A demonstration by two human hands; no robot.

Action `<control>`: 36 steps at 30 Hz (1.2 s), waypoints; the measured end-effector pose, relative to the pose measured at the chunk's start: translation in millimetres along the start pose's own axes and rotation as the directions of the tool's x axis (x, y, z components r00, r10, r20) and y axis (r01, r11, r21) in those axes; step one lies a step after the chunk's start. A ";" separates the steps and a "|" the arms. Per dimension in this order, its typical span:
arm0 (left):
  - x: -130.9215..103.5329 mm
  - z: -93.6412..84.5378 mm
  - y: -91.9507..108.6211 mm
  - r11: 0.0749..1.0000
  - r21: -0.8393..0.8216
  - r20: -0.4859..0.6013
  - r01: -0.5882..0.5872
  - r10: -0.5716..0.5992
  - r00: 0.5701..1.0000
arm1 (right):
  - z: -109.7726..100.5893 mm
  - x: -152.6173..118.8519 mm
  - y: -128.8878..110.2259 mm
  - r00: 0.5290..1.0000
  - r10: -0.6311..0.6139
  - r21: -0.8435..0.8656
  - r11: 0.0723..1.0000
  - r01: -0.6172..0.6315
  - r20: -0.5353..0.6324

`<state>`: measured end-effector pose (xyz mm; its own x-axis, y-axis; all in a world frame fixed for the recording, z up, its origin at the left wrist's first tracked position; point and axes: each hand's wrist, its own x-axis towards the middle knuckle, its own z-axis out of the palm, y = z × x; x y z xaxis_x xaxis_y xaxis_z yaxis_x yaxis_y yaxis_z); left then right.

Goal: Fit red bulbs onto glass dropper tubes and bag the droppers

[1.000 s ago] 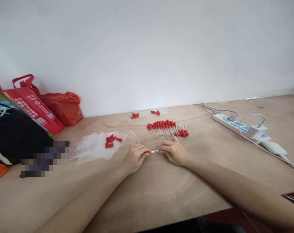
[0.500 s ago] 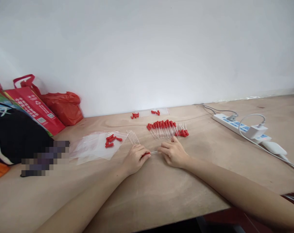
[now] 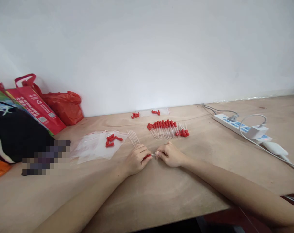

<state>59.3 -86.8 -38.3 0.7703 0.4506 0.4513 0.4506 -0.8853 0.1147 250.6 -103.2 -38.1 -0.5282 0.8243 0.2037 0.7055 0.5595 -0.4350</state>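
My left hand (image 3: 138, 159) is closed around a red rubber dropper bulb (image 3: 147, 156). Its open end meets a thin clear dropper tube (image 3: 154, 154), which my right hand (image 3: 169, 154) pinches from the other side. Just beyond the left hand lie several bare clear tubes (image 3: 133, 137) side by side. Past the right hand, a row of droppers with red bulbs (image 3: 162, 128) rests on the table, some with bulbs pointing away and some with bulbs toward me. Loose red bulbs (image 3: 111, 139) lie on clear plastic bags (image 3: 95, 147) to the left.
Further back are more red bulbs (image 3: 135, 115) and a plastic bag (image 3: 165, 111) near the wall. A white power strip (image 3: 224, 121) with a charger (image 3: 257, 131) and cables is at right. Red bags (image 3: 64, 106) and a black cloth bag (image 3: 20, 136) stand at left.
My right hand has shifted slightly left and its fingers now pinch the tube closer to the bulb. Less of the tube shows between my hands. The left hand keeps its hold.
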 end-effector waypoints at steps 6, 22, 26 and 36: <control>2.8 -0.6 -1.1 0.988 0.148 0.034 -0.048 0.044 0.998 | -7.4 2.8 0.0 0.999 0.022 -0.002 1.000 -0.022 0.047; -26.3 -39.0 -63.5 0.564 0.292 -0.252 0.772 -0.733 0.631 | -12.3 66.9 35.4 0.832 0.463 0.056 0.881 -0.470 -0.306; -34.4 -45.3 -73.2 0.484 0.329 -0.232 0.811 -0.791 0.567 | -4.9 90.3 36.6 0.759 0.536 -0.014 0.813 -0.581 -0.370; -38.0 -42.4 -79.6 0.539 0.410 -0.201 0.736 -0.733 0.649 | 17.2 101.7 2.9 0.865 0.365 -0.138 0.891 -0.432 -0.345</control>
<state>-25.0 -38.4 -27.1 0.0788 0.9187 0.3871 0.9947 -0.0985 0.0312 190.8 -19.2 -33.8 -0.0360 0.9468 0.3199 0.9221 0.1549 -0.3547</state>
